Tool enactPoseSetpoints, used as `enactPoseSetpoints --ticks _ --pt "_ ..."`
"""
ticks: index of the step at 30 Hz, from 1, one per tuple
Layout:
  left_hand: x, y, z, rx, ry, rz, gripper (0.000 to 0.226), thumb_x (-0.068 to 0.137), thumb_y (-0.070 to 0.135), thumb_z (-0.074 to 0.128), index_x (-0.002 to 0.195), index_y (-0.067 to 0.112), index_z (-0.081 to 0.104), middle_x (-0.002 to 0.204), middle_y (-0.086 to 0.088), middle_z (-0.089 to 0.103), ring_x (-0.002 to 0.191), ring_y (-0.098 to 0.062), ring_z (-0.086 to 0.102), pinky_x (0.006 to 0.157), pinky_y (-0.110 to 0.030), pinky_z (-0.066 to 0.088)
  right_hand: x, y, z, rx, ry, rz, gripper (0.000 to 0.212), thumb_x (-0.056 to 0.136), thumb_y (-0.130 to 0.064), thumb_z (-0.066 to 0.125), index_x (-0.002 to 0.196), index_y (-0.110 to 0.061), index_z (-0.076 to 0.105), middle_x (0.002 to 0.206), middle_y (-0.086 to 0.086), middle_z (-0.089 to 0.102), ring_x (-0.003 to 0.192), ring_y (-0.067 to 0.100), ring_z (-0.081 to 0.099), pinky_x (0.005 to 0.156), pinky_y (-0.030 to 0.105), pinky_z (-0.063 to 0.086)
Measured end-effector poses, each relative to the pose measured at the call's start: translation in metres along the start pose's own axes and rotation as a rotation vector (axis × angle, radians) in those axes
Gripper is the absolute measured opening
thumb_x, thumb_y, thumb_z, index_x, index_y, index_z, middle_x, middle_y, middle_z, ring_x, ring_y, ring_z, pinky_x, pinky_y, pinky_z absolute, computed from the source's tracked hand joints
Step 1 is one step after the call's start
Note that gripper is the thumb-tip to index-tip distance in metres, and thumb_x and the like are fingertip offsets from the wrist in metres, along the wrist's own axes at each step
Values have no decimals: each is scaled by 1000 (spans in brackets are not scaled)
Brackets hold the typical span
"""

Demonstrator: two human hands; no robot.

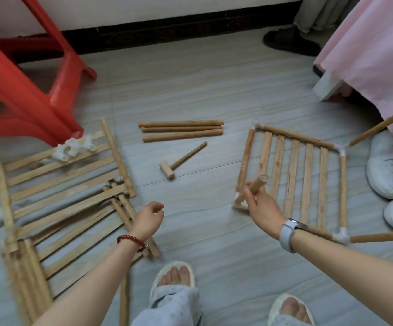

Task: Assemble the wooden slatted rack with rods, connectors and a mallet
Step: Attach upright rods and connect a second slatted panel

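The rack panel (pixel 294 175) lay flat on the grey floor (pixel 214 243), with white connectors at its corners. Nearest the camera, before the panel, were two feet in pale slippers (pixel 174 278). Just beyond them the left hand (pixel 147 220) hovered well to the left of the panel with fingers loosely curled, holding nothing; a red bead bracelet (pixel 132 241) circled its wrist. The right hand (pixel 263 208), a watch (pixel 288 234) on its wrist, gripped a wooden rod (pixel 254 188) at the panel's near left corner, where the rod's lower end met a white connector (pixel 240 203); how far it was seated could not be told. Far left of the panel lay a loose stack of slatted panels (pixel 59 184) with a heap of white connectors (pixel 73 147) on top. Left of the panel and farther out lay the mallet (pixel 179 161), and beyond it three spare rods (pixel 181 130) side by side. White shoes (pixel 390 165) stood right of the panel. A red plastic stool (pixel 26 74) stood at the far left.
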State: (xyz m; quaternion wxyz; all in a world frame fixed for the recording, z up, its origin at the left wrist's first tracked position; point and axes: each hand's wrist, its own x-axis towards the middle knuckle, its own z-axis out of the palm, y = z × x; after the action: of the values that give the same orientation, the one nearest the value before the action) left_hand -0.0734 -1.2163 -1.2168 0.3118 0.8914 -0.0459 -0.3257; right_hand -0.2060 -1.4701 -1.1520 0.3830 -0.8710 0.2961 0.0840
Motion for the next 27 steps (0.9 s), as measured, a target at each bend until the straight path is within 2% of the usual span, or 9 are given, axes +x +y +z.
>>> enactPoseSetpoints --ticks 2,4,6,7,12,18,22,25,27 --pt "-13 -24 -9 -47 102 -104 32 93 9 50 124 4 57 124 -13 59 115 -27 54 96 -32 41 -1 -2 8 0 -110 223 41 99 -40 27 127 -12 36 92 8 60 80 26 59 65 34 45" --pt "-23 -47 -12 -39 173 -195 32 92 10 50 123 4 56 118 -15 60 106 -30 57 87 -32 46 -8 -8 22 -70 -329 365 27 101 -26 32 101 -6 51 76 6 50 64 18 48 53 26 35" --pt "-30 -68 -14 -45 245 -290 33 91 14 50 122 4 53 120 -17 56 104 -31 56 88 -36 47 -15 -17 41 -217 -463 265 33 98 -19 36 67 -11 44 66 4 42 58 18 40 51 27 28" --pt "-33 -78 -14 -51 269 -348 34 92 18 51 123 3 50 125 -18 52 109 -33 53 93 -38 45 -17 -21 52 -276 -501 190 33 97 -19 36 66 -9 43 68 6 46 63 21 44 55 29 31" --pt "-39 -122 -2 145 140 -449 31 84 23 60 106 2 56 110 -19 58 101 -36 55 87 -43 48 -18 -34 88 -407 -657 -43 33 98 -21 34 119 -7 56 120 13 61 110 31 55 91 35 45" --pt "-52 -113 -4 74 228 -269 18 96 23 46 109 10 47 93 -10 60 82 -28 56 68 -35 45 -18 -43 78 -417 -647 -108 34 99 -21 35 125 -10 54 124 10 61 114 27 54 93 32 43" --pt "-51 -66 -35 -105 286 6 31 97 22 50 125 11 48 97 -3 63 84 -19 60 70 -31 49 -26 -64 49 -381 -458 -371 30 98 -16 40 119 -13 61 115 3 66 106 22 59 88 35 48" --pt "-43 -23 -65 -242 319 126 27 96 20 52 122 14 50 100 -4 63 89 -20 63 78 -38 54 -21 -77 22 -672 132 -912 12 79 -8 59 87 -11 68 84 5 66 80 28 62 62 38 49" --pt "-42 5 -79 -288 336 192 24 95 19 53 119 15 50 102 -3 62 94 -20 62 83 -39 53 -20 -88 -3 -814 326 -804 10 79 -15 59 85 -10 64 91 8 63 86 30 58 66 37 45"
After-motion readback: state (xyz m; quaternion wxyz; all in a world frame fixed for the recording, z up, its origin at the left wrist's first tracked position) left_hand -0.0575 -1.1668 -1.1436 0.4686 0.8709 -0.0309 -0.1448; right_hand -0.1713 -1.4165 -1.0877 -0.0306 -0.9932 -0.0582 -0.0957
